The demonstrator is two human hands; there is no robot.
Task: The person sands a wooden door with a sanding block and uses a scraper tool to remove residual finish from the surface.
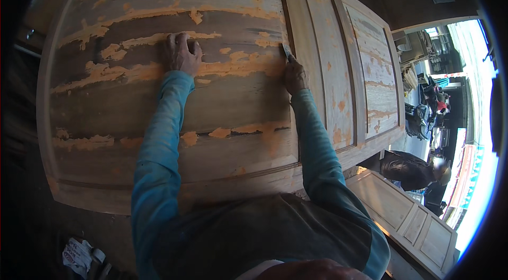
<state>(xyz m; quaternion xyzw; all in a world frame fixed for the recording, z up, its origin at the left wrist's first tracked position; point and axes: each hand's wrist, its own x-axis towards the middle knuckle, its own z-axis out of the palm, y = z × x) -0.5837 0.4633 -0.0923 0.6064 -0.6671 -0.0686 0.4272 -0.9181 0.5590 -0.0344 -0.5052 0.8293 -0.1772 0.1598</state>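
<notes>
A large wooden door [227,102] lies in front of me, its panels streaked and patched with orange filler [127,73]. In my right hand [296,76] is a putty knife [287,51]; its blade reaches the right end of the big panel, beside the raised wooden strip [296,20]. My left hand [183,55] rests on the same panel among the filler streaks, fingers bent and apart, with nothing visible in it. What lies under its palm is hidden. Blue sleeves cover both my forearms.
Narrower panels [336,68] of the door extend to the right. A smaller panelled door [407,211] lies at the lower right, near a person in dark clothing [407,169]. Parked motorbikes [420,116] stand farther off. A crumpled white bag [78,255] is at the lower left.
</notes>
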